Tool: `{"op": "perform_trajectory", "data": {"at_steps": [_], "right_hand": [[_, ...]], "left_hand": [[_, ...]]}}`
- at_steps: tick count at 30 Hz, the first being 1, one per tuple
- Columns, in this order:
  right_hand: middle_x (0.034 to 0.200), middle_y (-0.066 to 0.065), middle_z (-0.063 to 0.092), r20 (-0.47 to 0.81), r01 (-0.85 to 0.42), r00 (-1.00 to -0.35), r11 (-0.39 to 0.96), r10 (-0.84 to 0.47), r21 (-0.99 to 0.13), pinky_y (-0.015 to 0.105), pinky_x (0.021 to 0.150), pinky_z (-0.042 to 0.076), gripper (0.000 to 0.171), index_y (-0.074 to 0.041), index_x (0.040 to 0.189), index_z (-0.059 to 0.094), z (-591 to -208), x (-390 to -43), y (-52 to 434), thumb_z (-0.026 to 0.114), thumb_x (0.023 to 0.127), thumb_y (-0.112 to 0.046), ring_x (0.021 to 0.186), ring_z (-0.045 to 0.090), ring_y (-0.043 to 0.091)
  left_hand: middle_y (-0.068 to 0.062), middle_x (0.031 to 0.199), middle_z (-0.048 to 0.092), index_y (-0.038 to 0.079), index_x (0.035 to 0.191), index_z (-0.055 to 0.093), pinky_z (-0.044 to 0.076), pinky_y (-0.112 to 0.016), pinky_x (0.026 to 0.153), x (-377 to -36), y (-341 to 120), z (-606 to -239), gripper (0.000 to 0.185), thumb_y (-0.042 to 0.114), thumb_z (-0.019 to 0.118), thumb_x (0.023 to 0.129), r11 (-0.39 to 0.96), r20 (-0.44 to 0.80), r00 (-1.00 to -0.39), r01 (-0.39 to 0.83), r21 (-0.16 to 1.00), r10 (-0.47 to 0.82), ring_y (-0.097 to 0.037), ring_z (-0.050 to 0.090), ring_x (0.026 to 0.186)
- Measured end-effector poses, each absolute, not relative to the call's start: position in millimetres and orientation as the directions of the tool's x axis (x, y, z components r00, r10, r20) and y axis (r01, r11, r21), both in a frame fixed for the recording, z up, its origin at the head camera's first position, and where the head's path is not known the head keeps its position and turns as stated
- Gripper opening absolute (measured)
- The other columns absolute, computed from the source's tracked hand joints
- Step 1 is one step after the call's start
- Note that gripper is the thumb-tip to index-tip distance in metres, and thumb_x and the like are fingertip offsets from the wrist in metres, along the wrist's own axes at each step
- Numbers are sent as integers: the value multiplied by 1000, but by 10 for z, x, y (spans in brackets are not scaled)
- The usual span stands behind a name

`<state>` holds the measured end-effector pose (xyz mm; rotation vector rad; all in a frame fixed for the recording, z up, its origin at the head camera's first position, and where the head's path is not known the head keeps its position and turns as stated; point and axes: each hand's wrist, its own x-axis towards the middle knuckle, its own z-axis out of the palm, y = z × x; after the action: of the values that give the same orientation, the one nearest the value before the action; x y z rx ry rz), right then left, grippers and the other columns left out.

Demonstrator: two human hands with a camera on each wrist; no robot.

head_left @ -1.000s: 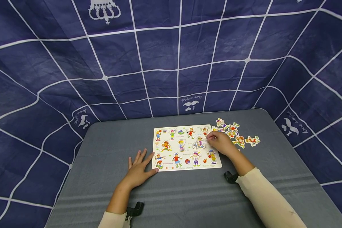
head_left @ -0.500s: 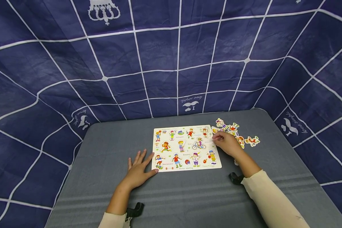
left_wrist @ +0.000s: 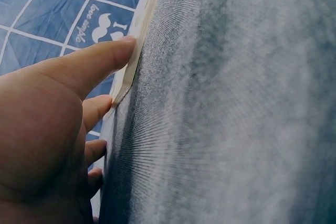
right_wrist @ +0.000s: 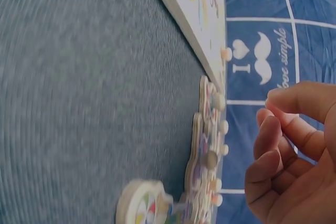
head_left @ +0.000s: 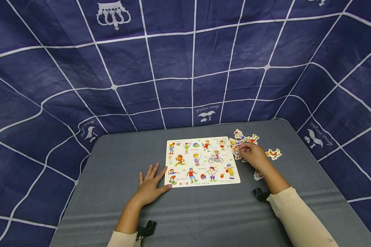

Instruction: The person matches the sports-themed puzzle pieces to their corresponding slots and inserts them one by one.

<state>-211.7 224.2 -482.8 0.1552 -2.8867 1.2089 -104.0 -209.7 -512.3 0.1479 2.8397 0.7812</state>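
Note:
A flat puzzle board (head_left: 204,171) with pictures of children at sports lies on the table. My left hand (head_left: 151,187) rests at its left edge, fingers spread, thumb on the near corner; in the left wrist view the thumb (left_wrist: 100,64) touches the board's edge. My right hand (head_left: 254,156) is over the loose puzzle pieces to the right of the board. In the right wrist view its fingers (right_wrist: 270,135) are loosely curled, thumb near the index fingertip, nothing showing between them. Knobbed puzzle pieces (right_wrist: 197,156) lie below that hand, several of them overlapping.
One puzzle piece (head_left: 273,154) lies apart at the far right, another (head_left: 258,175) nearer the right wrist. The grey cloth-covered table (head_left: 201,212) meets a blue gridded curtain (head_left: 173,92) at the back and sides. A black wrist mount (head_left: 261,194) sits under the right forearm.
My right hand has moved right, from the board's right edge to over the loose pieces, uncovering the edge and a piece beside it. The left hand has stayed in place.

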Motion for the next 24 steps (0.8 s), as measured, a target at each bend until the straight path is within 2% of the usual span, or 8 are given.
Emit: {"op": "perform_trajectory", "data": {"at_steps": [4,10,17,24], "right_hand": [[95,13,72,45,-87,-996,706,-77,-703,24,64,47,17,-2,104,71,-4837,-2115,2324,69,92,-14,75,59,11],[91,13,71,16,-62,-997,721,-71,-690,23,58,46,17,-1,104,71,-4884,-2105,2414,69,92,-13,65,56,7],[91,12,72,-9,-41,-998,748,-62,-662,26,63,47,17,-2,103,70,-4896,-2056,2470,70,91,-13,66,60,9],[84,9,71,-21,-34,-998,765,-61,-643,27,65,45,15,0,98,69,-4907,-2021,2500,69,87,-10,67,58,10]], "left_hand": [[-13,170,17,28,158,38,-10,-73,118,-1046,-2092,-5125,80,59,67,90,855,-157,-977,45,517,147,-41,3,158],[-13,170,16,28,158,38,-9,-73,118,-1038,-2098,-5136,81,60,67,90,862,-161,-976,46,505,146,-41,3,158],[-13,170,17,28,157,39,-9,-73,118,-1015,-2106,-5144,80,60,68,89,858,-161,-977,41,512,143,-41,4,158],[-12,171,15,30,158,37,-10,-73,118,-1020,-2100,-5149,80,61,66,90,857,-160,-976,47,513,150,-40,2,159]]}}
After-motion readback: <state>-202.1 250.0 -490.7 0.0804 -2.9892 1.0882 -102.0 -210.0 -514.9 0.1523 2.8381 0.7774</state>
